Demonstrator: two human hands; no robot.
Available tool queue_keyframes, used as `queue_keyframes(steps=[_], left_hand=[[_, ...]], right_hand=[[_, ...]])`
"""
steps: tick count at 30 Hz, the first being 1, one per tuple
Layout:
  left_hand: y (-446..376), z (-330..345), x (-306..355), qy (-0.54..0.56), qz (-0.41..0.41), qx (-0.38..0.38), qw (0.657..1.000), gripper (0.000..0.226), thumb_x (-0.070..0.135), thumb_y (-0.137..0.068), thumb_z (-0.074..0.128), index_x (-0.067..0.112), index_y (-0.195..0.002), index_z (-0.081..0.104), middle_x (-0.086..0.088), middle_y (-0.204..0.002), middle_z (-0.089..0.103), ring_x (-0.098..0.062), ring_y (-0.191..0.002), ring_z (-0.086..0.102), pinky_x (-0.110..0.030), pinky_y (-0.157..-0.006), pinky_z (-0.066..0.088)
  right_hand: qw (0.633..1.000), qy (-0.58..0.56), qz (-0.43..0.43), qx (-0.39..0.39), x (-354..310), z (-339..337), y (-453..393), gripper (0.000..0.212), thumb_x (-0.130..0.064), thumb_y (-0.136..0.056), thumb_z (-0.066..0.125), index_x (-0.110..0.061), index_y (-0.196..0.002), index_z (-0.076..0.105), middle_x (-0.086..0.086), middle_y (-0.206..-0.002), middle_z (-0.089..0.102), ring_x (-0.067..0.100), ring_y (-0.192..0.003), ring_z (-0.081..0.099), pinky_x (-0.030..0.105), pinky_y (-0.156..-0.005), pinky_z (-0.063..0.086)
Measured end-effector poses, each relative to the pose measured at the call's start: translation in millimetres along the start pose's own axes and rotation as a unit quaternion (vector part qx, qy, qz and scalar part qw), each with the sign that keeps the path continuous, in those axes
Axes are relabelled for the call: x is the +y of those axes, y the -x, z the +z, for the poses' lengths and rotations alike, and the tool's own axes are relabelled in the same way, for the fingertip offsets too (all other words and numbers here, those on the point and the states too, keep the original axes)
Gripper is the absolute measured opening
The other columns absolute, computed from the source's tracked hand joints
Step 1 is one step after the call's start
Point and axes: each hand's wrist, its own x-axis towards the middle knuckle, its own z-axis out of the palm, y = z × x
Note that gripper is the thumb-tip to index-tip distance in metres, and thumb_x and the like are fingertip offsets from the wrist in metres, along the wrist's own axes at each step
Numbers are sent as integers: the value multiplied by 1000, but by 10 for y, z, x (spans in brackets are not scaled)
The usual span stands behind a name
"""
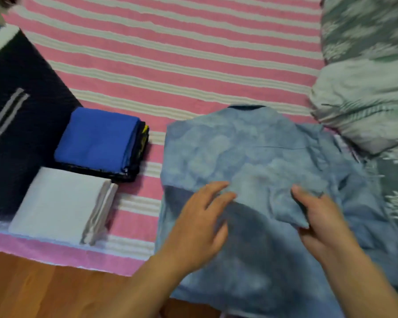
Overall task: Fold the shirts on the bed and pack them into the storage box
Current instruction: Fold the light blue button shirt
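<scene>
A light blue patterned shirt (244,152) lies spread on the pink and white striped bed (170,65), its lower part hanging over the bed's near edge. My left hand (200,223) rests flat on the shirt's middle with fingers straight. My right hand (317,216) grips a folded-over flap of the same shirt at its right side. To the left lie a folded blue shirt (97,138) on a dark folded stack and a folded white shirt (58,205). A dark storage box (16,106) with grey stripes sits at the far left.
Grey-green floral pillows or bedding (365,76) are piled at the right, touching the shirt's right side. Wooden floor (44,288) shows below the bed's near edge.
</scene>
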Motion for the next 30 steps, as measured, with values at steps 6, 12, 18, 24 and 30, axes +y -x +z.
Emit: queue_keyframes(steps=[6,12,18,24,30], left_hand=[[481,795,-1215,-183,-297,-68,935,93,16,-70,84,2,-148,36,-32,-135,46,-54,-118,51,-57,-100,48],[-92,672,-1614,-309,-339,-50,887,66,35,-81,76,12,-132,42,-18,-122,48,-44,-104,56,-54,-72,53],[-447,401,-1978,-329,-315,-39,889,12,21,-98,54,11,-99,48,-15,-99,49,-41,-79,59,-45,-55,39],[-224,236,-2271,-192,-362,-25,912,16,32,-97,52,20,-88,47,-4,-91,47,-34,-93,55,-41,-70,40],[-85,350,-2563,-181,-352,13,918,14,35,-97,52,25,-89,56,2,-92,49,-26,-90,57,-32,-62,35]], right_hand=[[965,32,241,100,696,-1599,-534,44,-12,-69,76,-4,-112,71,12,-97,75,23,-73,72,25,-48,57],[956,159,170,178,1067,-1769,-1023,24,-6,-94,63,-1,-117,62,21,-115,69,37,-98,68,47,-86,56],[827,474,115,280,1169,-1508,-905,50,-15,-79,71,-1,-125,57,31,-123,61,46,-113,59,53,-99,48],[775,610,-163,37,824,302,-1484,44,-16,-89,60,-4,-131,59,24,-128,59,43,-121,50,42,-107,33],[741,617,-203,-172,724,2673,-2586,34,-34,-96,58,-10,-119,67,9,-114,69,27,-105,63,37,-97,48]])
